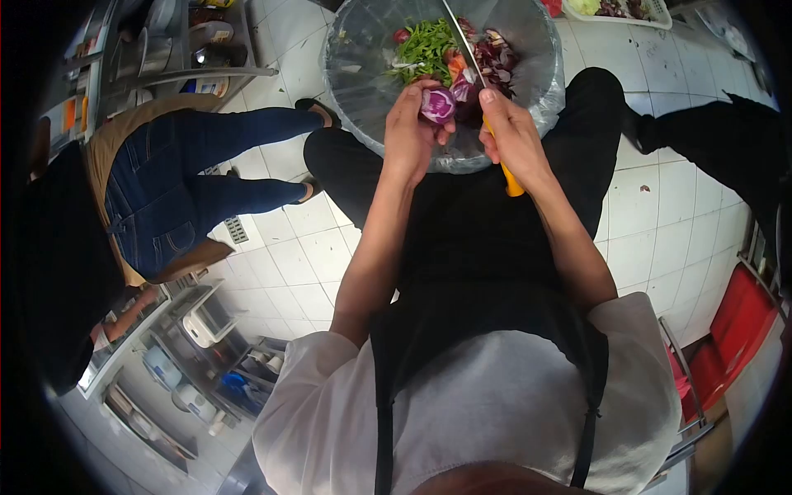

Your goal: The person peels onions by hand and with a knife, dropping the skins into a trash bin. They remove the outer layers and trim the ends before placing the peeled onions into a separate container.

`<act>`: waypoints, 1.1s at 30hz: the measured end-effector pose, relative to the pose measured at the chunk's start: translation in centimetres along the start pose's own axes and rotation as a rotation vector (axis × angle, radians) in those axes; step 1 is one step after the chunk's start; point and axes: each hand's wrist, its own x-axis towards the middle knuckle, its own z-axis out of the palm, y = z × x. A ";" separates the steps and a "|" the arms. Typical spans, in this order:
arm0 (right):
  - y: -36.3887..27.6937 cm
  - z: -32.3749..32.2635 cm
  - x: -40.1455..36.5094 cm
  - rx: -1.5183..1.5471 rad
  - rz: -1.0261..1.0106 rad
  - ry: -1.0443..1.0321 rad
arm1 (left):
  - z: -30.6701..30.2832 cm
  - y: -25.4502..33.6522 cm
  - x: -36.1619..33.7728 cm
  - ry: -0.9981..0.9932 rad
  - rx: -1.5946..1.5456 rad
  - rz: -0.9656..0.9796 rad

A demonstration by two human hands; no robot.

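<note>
My left hand (410,132) is closed round a peeled red onion (438,106), its purple and white layers facing up. In my right hand (517,132) is a knife (467,48) with a yellow handle, gripped near the blade; the blade points up and away, to the right of the onion and apart from it. Both hands are over the near side of a bin lined with a clear plastic bag (351,82). Inside the bin lie green leafy trimmings (432,48) and purple onion peels (497,62).
A co-worker in jeans (165,186) stands at the left by metal shelving (235,73). A white basket (652,18) with vegetables sits on the tiled floor at the upper right. At the right are a person's dark-clothed leg (701,128) and a red chair (737,318).
</note>
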 end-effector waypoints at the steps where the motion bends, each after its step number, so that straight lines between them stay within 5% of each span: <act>1: 0.0 -0.1 0.0 0.016 0.010 0.025 | -0.4 -0.3 0.1 -0.036 -0.084 -0.022; 6: -0.4 -1.3 0.4 -0.103 -0.027 0.136 | -1.5 -0.2 0.7 -0.170 -0.382 -0.118; 33: -0.1 -2.0 0.2 -0.147 -0.010 0.078 | 0.8 -0.7 1.0 0.044 0.157 0.018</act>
